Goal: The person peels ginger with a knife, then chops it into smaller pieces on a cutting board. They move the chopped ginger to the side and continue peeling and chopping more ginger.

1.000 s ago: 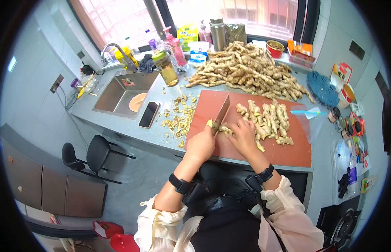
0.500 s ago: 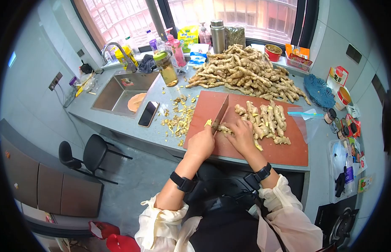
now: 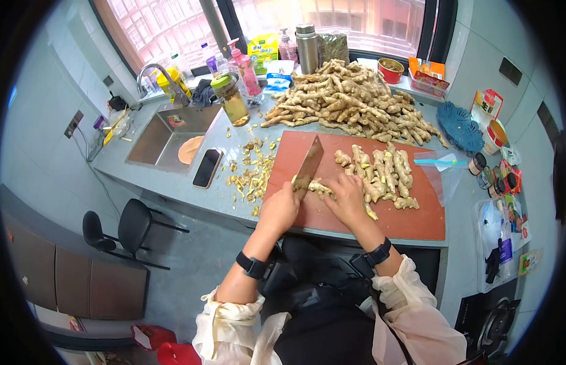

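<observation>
My left hand (image 3: 279, 210) is closed around the handle of a cleaver (image 3: 308, 164), whose broad blade leans to the right above the red cutting board (image 3: 356, 225). Just right of the blade lies a piece of ginger (image 3: 320, 187); the fingers of my right hand (image 3: 345, 198) press it against the board. A bit of yellowish ginger shows at the blade's left side, by my left knuckles. Several trimmed ginger roots (image 3: 386, 176) lie together on the board beyond my right hand. The cleaver's handle is hidden inside my left hand.
A large heap of ginger (image 3: 356, 100) sits behind the board. Ginger scraps (image 3: 254, 173) are scattered to its left, beside a phone (image 3: 207, 168) and a sink (image 3: 143, 146). A green-lidded bottle (image 3: 232, 103) stands near the sink. Right of the board are a plastic bag (image 3: 442, 182) and small jars (image 3: 485, 178).
My left hand and the cleaver have shifted slightly left, and the blade leans more to the right. More of the ginger piece shows between the blade and my right hand.
</observation>
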Tool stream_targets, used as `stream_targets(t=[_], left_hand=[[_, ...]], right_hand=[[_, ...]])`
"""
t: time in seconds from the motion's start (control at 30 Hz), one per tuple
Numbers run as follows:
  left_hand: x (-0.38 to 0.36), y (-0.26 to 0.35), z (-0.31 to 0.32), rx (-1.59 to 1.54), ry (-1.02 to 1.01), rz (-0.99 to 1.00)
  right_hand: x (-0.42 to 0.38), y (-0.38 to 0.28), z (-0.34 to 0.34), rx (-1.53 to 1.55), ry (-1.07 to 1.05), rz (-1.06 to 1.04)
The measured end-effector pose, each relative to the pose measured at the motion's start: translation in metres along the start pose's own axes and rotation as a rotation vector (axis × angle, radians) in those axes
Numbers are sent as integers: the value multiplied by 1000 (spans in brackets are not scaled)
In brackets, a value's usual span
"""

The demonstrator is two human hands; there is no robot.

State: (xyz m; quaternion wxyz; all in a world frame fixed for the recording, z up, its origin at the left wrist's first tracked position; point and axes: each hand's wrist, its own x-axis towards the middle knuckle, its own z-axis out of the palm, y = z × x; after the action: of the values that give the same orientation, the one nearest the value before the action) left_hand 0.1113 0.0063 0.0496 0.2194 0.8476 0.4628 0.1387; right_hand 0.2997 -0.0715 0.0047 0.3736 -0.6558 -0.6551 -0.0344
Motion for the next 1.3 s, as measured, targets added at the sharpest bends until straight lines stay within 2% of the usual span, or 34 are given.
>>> stream_targets(t=[0.07,0.13,0.3,0.53,0.63,0.8,0.93,1.0,1.13,1.3], left_hand=[[1,-13,2,-13,29,53],[-1,-9,-10,38,19,-51],[-9,-8,-25,-147,45,62],[-10,2,-31,-110,-19,78],[-7,-3,-26,-38,-47,53],[-6,-2,-26,-133,-78,23],[-4,-3,-25,-73,-69,60],[-5,-1,-27,-86,-123,-8],[-7,-6,-27,-176,-82,21],[-8,5,-37,-79,-151,-35]], right_hand=[[0,2,0,-1,-13,15],[-1,3,3,18,30,-26],[-2,4,4,13,30,-17],[-2,2,2,6,19,-3],[-2,3,3,18,25,3],[-2,4,4,25,32,3],[-1,3,2,27,34,4],[-1,3,2,25,35,4],[0,3,1,32,48,-7],[0,4,3,15,53,-14]])
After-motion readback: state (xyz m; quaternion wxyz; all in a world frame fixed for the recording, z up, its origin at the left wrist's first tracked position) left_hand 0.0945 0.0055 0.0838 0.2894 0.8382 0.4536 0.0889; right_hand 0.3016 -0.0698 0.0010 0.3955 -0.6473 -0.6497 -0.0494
